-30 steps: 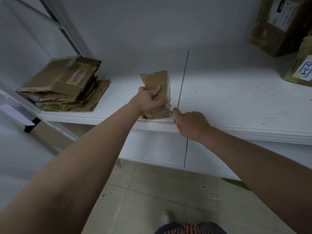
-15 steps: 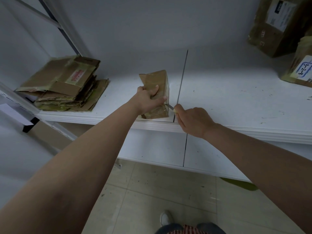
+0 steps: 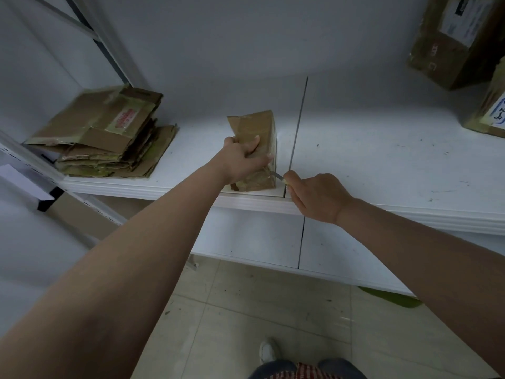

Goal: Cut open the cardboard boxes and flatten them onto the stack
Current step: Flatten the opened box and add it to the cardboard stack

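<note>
A small taped cardboard box [image 3: 255, 127] stands upright near the front edge of the white shelf [image 3: 369, 160]. My left hand [image 3: 241, 160] grips the box from the left, fingers curled over its near face. My right hand [image 3: 317, 196] holds a utility knife [image 3: 278, 175], whose thin blade touches the box's lower right edge; the handle is mostly hidden in my fist. A stack of flattened cardboard [image 3: 106, 138] lies at the shelf's left end.
Two taped boxes with labels sit at the far right, one brown box [image 3: 453, 36] high up and another labelled box [image 3: 489, 110] below it. A metal shelf upright [image 3: 109, 47] slants at the left. Tiled floor and my shoe [image 3: 269, 351] lie below.
The knife blade has moved up a little along the box's right edge and my right hand has shifted slightly right. My left hand keeps its grip on the box.
</note>
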The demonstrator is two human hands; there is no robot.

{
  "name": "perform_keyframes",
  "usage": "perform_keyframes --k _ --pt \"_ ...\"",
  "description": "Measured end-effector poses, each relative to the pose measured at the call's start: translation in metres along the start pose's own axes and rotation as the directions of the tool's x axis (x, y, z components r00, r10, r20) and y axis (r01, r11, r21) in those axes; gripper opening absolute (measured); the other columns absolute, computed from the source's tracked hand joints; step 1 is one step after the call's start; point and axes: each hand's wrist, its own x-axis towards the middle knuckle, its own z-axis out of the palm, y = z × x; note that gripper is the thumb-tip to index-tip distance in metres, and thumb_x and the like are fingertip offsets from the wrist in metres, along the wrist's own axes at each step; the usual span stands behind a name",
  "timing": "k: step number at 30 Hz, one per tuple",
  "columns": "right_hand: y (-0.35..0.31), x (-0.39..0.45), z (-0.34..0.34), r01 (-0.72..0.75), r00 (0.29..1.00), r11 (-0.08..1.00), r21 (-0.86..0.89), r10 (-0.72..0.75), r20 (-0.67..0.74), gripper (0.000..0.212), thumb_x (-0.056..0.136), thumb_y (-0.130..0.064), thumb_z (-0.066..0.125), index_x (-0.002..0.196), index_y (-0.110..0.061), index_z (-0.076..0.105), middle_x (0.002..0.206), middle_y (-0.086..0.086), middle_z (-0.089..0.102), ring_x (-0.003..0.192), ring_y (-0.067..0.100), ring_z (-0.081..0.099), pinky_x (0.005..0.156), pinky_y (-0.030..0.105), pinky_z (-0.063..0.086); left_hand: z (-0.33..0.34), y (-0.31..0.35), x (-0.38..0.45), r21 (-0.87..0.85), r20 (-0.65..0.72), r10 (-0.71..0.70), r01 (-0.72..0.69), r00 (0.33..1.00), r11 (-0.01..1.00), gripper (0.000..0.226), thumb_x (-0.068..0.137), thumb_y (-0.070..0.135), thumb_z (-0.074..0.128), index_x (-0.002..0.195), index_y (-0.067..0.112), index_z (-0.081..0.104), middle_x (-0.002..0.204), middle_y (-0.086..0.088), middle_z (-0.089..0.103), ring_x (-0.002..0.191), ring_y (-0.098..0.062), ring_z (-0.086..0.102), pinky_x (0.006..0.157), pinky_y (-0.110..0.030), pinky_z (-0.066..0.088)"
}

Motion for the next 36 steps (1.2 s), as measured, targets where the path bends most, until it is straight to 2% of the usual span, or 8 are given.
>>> perform_keyframes --k 4,10,19,23,26,29,33,36 --pt "0.002 0.005 0.007 -0.057 0.998 0.998 -0.025 0.058 0.036 0.027 0.087 -0.007 0.058 0.111 0.003 0.053 0.046 -0.005 0.030 0.035 0.009 0.013 0.043 0.017 0.012 0.000 -0.001 0.000 -0.020 -0.001 0.003 -0.003 1.000 1.000 0.073 0.088 0.059 0.056 0.150 0.030 0.031 0.152 -0.008 0.016 0.141 -0.028 0.026 0.115 -0.033 0.025" --pt "-0.006 0.008 -0.001 -0.068 0.968 0.986 -0.151 0.101 0.228 0.042 0.097 -0.015 0.036 0.138 -0.008 0.030 0.058 -0.003 0.031 0.046 0.014 0.028 0.045 0.025 0.019 0.000 0.002 -0.001 -0.018 0.005 0.010 -0.010 1.000 1.000 0.072 0.089 0.055 0.056 0.151 0.027 0.030 0.149 -0.008 0.018 0.139 -0.028 0.027 0.113 -0.032 0.025" --pt "0.007 0.009 -0.032 -0.173 0.973 0.985 0.011 0.169 0.160 0.023 0.097 -0.024 0.035 0.112 -0.009 0.045 0.061 -0.004 0.040 0.049 0.015 0.037 0.048 0.028 0.027 -0.008 0.003 0.002 0.101 0.034 0.059 -0.062 0.998 0.993 0.073 0.083 0.044 0.060 0.149 0.027 0.034 0.148 -0.007 0.032 0.132 -0.026 0.040 0.108 -0.032 0.035" --pt "0.026 -0.002 -0.036 -0.356 0.932 0.933 -0.060 0.359 0.057 0.025 0.099 -0.027 0.032 0.115 -0.012 0.043 0.073 0.002 0.051 0.061 0.026 0.046 0.056 0.030 0.030 -0.038 -0.026 0.004 0.408 0.102 0.172 -0.198 0.980 0.891 0.068 0.086 0.014 0.060 0.145 0.040 0.036 0.156 0.003 0.030 0.146 -0.034 0.016 0.116 -0.053 0.020" --pt "0.036 -0.006 -0.032 -0.451 0.889 0.891 -0.054 0.454 0.059 0.024 0.100 -0.026 0.032 0.116 -0.012 0.043 0.078 0.006 0.058 0.064 0.026 0.048 0.059 0.030 0.032 -0.047 -0.045 0.001 0.421 0.042 0.200 -0.199 0.979 0.885 0.071 0.087 -0.001 0.057 0.144 0.038 0.037 0.154 -0.003 0.034 0.147 -0.033 0.012 0.117 -0.053 0.018" --pt "0.038 -0.003 -0.024 -0.469 0.879 0.883 0.005 0.467 0.094 0.022 0.100 -0.023 0.032 0.116 -0.013 0.043 0.089 0.008 0.063 0.068 0.025 0.047 0.061 0.030 0.033 -0.031 -0.033 -0.005 0.353 -0.013 0.269 -0.247 0.963 0.902 0.069 0.085 0.020 0.063 0.147 0.024 0.034 0.157 -0.012 0.026 0.148 -0.032 0.008 0.118 -0.052 0.016" --pt "0.036 0.006 -0.012 -0.437 0.898 0.897 0.070 0.430 0.090 0.019 0.101 -0.024 0.031 0.114 -0.015 0.043 0.075 -0.001 0.052 0.065 0.022 0.048 0.057 0.030 0.033 0.000 -0.025 0.000 0.541 0.001 0.236 -0.200 0.972 0.817 0.079 0.092 0.055 0.049 0.152 0.040 0.000 0.162 -0.005 -0.002 0.148 -0.034 -0.004 0.116 -0.059 0.006" --pt "0.035 0.010 -0.002 -0.438 0.899 0.889 0.129 0.435 0.058 0.020 0.102 -0.024 0.031 0.114 -0.014 0.043 0.069 -0.004 0.046 0.063 0.024 0.048 0.056 0.030 0.033 0.004 -0.027 0.006 0.585 -0.014 0.220 -0.171 0.975 0.793 0.077 0.093 0.058 0.046 0.150 0.044 -0.003 0.162 -0.003 -0.004 0.148 -0.033 -0.004 0.116 -0.057 0.006"
